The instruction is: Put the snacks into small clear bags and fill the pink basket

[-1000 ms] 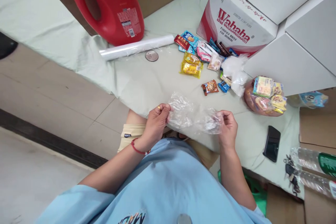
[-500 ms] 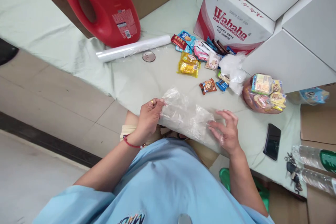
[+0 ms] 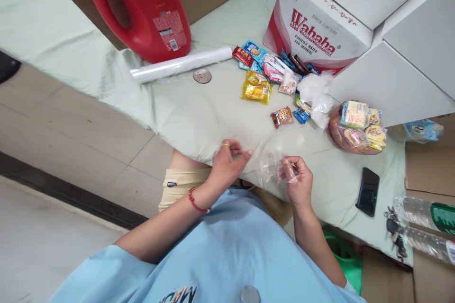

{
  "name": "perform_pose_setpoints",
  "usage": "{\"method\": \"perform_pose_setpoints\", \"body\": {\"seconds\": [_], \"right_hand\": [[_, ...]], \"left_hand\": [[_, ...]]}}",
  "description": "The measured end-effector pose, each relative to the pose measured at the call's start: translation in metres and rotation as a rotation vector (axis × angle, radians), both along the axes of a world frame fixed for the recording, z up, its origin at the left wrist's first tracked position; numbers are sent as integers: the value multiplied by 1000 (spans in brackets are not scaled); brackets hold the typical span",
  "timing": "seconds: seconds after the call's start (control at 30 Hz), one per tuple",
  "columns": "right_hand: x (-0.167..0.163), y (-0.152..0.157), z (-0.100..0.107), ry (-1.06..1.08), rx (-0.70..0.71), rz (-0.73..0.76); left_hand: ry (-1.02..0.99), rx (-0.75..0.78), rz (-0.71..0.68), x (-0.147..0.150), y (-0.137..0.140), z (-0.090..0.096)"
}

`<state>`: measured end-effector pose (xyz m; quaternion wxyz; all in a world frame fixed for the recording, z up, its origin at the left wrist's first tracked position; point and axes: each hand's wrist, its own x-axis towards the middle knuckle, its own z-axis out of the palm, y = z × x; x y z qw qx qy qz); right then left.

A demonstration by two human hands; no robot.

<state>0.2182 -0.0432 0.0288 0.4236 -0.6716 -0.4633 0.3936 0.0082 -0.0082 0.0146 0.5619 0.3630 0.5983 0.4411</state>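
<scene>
A thin clear plastic bag hangs crumpled at the table's front edge, in front of my body. My right hand pinches it, with plastic wrapped over the fingertips. Just left of the bag is my left hand, its fingers loosely bent and the thumb held apart from them; I see nothing in its grasp. Beyond the hands lie a brown cookie packet, a small blue packet and a yellow snack packet.
A clear plastic roll lies before a red jug, near a round metal disc. More snacks and a white plastic bag sit by the Wahaha carton. Rightward are a snack-filled bowl, phone, keys and bottles.
My left hand has come off the plastic bag and shifted right. My right hand has moved left and closed on the bag, which is now bunched smaller near it.
</scene>
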Motion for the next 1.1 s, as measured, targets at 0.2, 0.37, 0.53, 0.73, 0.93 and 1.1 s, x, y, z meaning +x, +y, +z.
{"method": "perform_pose_setpoints", "body": {"seconds": [0.2,0.37,0.53,0.73,0.93,1.1], "right_hand": [[-12,11,2,277,-1,-104],[-4,15,2,586,-10,-210],[20,12,-6,795,14,-450],[53,-5,-13,678,-123,-519],[96,-26,-11,-56,-151,-312],[106,-10,-3,-486,45,-60]], "left_hand": [[206,44,-277,23,2,-7],[238,141,-403,34,18,-5],[-154,-35,-97,38,36,7],[-67,-87,18,22,57,5],[300,66,-55,6,49,-16],[834,661,3,8,32,-18]]}}
